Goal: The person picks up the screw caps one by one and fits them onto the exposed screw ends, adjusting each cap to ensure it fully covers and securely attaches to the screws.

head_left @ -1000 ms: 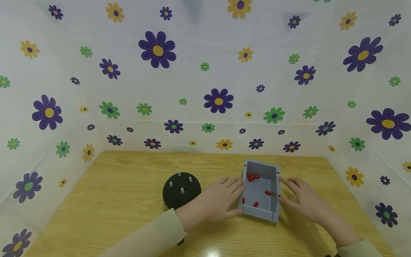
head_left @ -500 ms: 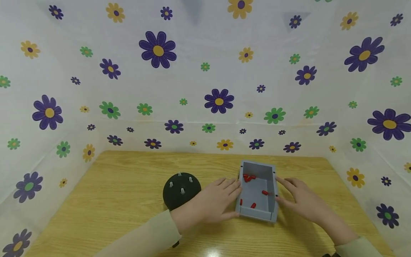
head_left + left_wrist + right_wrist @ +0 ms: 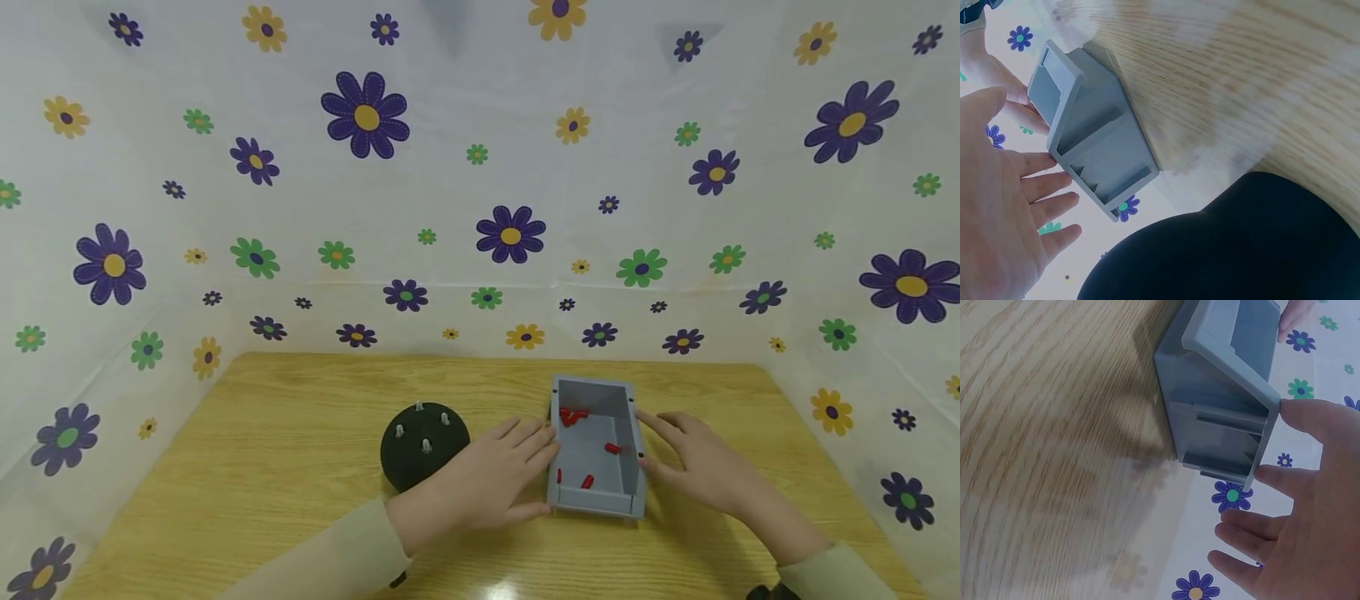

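A grey plastic bin (image 3: pixel 596 502) stands on the table between the two hands, with several small red capsule-shaped pieces (image 3: pixel 612 448) lying inside. My left hand (image 3: pixel 498 475) is flat and palm down, its fingertips against the bin's left rim and its thumb near the front left corner. On the other side, my right hand (image 3: pixel 697 462) touches the right rim with the thumb and index fingertip, spread apart. In the right wrist view, the remaining fingers (image 3: pixel 1244 565) extend loosely away from the bin. The left wrist view shows the left fingers (image 3: pixel 1047 184) straight along the bin's edge.
A black dome (image 3: pixel 412 462) with several pale upright pegs sits left of the bin, partly hidden behind the left wrist. The wooden table (image 3: pixel 247 475) is enclosed by a white sheet (image 3: pixel 435 192) printed with flowers at the back and sides.
The bin has slid a little to the left and turned slightly straighter, with both hands moving along with it. The black dome has stayed in place.
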{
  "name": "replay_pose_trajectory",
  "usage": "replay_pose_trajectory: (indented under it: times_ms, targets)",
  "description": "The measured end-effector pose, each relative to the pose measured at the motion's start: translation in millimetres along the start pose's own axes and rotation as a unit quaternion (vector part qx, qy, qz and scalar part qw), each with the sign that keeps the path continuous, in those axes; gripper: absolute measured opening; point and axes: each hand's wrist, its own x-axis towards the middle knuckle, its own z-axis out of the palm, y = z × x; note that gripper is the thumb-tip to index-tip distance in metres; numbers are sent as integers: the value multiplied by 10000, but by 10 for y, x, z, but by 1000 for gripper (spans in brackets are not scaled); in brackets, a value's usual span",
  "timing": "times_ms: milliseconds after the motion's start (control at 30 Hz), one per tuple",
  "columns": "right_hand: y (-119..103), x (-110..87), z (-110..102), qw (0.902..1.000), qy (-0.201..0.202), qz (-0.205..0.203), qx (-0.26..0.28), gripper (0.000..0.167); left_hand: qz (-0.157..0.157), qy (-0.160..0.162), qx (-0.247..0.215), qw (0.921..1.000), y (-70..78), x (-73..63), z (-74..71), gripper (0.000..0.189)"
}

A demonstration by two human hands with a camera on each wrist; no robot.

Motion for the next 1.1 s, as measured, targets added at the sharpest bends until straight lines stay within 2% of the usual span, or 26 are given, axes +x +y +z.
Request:
replay_pose_trajectory:
  times_ms: [300,600,1100]
  targets:
    - [-17,29,24,9999,-128,14,14,71,8,-39,-3,10000,-2,-81,-4,79]
    - [-35,43,46,9999,-136,23,76,72,16,93,31,10000,-4,-131,-4,78]
    - [-98,71,74,9996,-248,15,157,72,5,115,47,9999,-7,-252,-5,77]
